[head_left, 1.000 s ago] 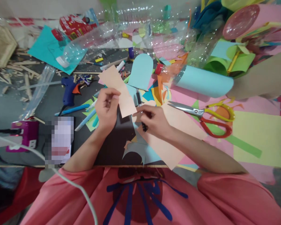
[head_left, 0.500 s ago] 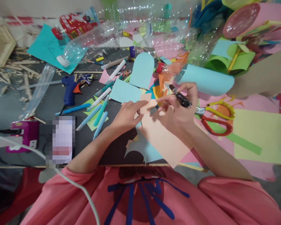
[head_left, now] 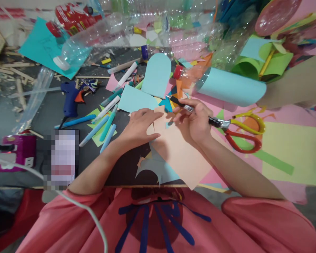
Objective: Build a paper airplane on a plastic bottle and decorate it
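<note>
A peach paper sheet (head_left: 185, 151) lies in front of me with a narrow part at its upper left. My left hand (head_left: 142, 126) rests at that part's left edge, thumb and fingers apart. Over the sheet's upper right, my right hand (head_left: 196, 117) is closed on a black pen (head_left: 175, 101), its metal tip pointing up and left. Just beyond are a light blue rectangle (head_left: 135, 99) and a light blue round-topped piece (head_left: 158, 75). Scissors (head_left: 244, 138) with yellow and red handles lie right of my right hand.
Markers (head_left: 107, 126), a blue glue gun (head_left: 70, 100) and a phone (head_left: 64, 158) are on the left. Clear plastic bottles (head_left: 102, 38) line the back. A bottle wrapped in light blue paper (head_left: 233, 86) lies at right. A white cable (head_left: 92, 211) crosses the lower left.
The pen has swung round in my right hand, so its tip now points up-left. My left hand has spread a little wider. The whole view has shifted slightly.
</note>
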Demonstrator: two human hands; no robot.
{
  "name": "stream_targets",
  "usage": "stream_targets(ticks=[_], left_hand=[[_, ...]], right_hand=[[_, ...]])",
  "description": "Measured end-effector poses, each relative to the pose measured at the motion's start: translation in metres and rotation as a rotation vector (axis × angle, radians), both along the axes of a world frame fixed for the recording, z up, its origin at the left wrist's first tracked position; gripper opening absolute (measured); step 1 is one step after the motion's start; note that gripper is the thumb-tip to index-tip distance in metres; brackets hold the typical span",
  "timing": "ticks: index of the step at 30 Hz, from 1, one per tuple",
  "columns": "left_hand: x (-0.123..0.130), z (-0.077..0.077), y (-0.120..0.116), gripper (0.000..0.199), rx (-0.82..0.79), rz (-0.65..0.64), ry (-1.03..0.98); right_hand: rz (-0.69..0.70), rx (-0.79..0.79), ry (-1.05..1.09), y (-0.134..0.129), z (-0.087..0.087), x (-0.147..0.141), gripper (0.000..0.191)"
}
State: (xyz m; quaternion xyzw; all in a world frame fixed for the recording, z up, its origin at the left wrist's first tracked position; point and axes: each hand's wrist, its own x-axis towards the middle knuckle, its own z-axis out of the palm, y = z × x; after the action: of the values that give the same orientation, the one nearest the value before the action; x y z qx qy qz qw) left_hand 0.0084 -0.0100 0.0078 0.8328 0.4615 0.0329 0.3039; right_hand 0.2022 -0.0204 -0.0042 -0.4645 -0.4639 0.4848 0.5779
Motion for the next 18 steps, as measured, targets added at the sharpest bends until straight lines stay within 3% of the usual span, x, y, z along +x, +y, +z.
stream_targets(ticks=[3, 5, 13, 18], left_hand=[[-0.003, 0.001, 0.004, 0.062, -0.005, -0.060, -0.035], [-0.005, 0.000, 0.006, 0.063, 0.004, -0.076, -0.034], [-0.009, -0.010, 0.004, 0.075, 0.082, -0.017, -0.034], [-0.011, -0.012, 0.004, 0.081, 0.083, -0.006, -0.060]], right_hand=[[-0.006, 0.058, 0.024, -0.001, -0.002, 0.004, 0.031], [0.015, 0.046, 0.037, -0.001, -0.002, 0.006, 0.034], [0.320, -0.175, 0.202, -0.001, -0.002, 0.001, 0.039], [0.330, -0.299, 0.120, -0.001, 0.000, -0.003, 0.037]])
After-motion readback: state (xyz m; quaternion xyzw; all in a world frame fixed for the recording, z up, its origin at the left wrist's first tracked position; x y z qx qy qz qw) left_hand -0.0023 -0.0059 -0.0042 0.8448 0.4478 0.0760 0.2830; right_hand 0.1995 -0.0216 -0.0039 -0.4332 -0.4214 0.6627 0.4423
